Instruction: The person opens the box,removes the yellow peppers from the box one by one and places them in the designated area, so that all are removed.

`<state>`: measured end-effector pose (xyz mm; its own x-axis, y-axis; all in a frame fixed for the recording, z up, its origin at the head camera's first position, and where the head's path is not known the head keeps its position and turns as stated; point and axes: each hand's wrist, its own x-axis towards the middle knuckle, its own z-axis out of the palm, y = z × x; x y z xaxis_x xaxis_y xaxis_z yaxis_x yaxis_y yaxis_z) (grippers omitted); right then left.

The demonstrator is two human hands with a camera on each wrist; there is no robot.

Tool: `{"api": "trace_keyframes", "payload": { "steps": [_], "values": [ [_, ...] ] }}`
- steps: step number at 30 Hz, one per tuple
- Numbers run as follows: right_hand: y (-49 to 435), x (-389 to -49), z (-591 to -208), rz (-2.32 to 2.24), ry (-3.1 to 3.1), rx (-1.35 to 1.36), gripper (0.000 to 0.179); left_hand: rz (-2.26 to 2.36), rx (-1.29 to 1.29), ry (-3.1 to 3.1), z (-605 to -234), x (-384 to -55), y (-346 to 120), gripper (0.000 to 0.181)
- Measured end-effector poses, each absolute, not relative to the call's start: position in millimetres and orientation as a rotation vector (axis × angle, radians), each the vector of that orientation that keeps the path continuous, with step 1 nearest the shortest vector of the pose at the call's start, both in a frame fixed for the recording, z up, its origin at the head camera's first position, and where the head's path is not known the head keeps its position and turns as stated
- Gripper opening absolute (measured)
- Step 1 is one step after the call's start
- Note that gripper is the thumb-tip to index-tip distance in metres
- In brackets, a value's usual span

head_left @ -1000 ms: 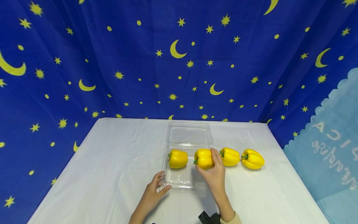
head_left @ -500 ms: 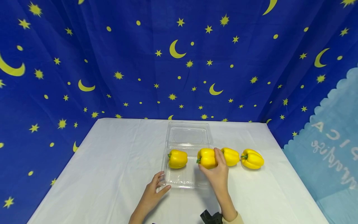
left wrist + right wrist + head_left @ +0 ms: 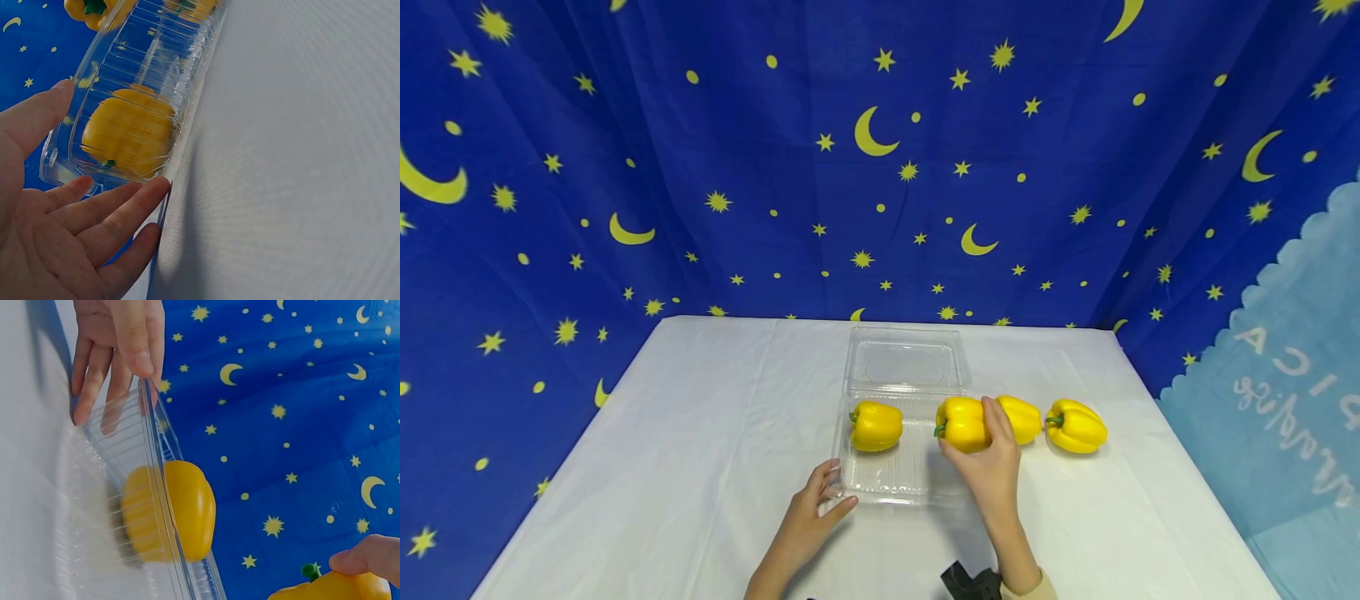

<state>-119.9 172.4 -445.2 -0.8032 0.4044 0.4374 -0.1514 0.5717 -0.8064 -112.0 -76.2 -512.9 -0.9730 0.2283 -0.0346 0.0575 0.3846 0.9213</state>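
Note:
My right hand [image 3: 992, 462] grips a yellow bell pepper [image 3: 962, 423] with a green stem, over the right part of a clear plastic clamshell box [image 3: 880, 487]. In the right wrist view the thumb presses on that held pepper [image 3: 331, 589], which is above the box's rim. Inside the box, on its left side, lies another yellow bell pepper [image 3: 877, 427]. My left hand [image 3: 808, 517] is at the box's front left corner, its fingers [image 3: 119, 231] fairly straight against the outside of the wall.
Right of the box, a yellow bell pepper [image 3: 1021, 419] is partly hidden behind my right hand. Farther right lies one more bell pepper [image 3: 1077, 427]. The box's lid [image 3: 908, 360] lies folded back on the white tablecloth [image 3: 737, 400]. A blue star-patterned curtain [image 3: 775, 167] hangs behind.
My right hand has moved a little to the right with the bell pepper in it. The left hand, the box and the other peppers stay in place.

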Motion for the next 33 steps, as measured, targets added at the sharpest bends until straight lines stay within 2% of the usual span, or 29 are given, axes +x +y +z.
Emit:
{"api": "trace_keyframes", "payload": {
  "steps": [33],
  "values": [
    [190, -117, -446, 1.161, -2.156, -0.222, 0.076, 1.633, 0.243, 2.486, -510, -111, -75, 0.062]
  ]
}}
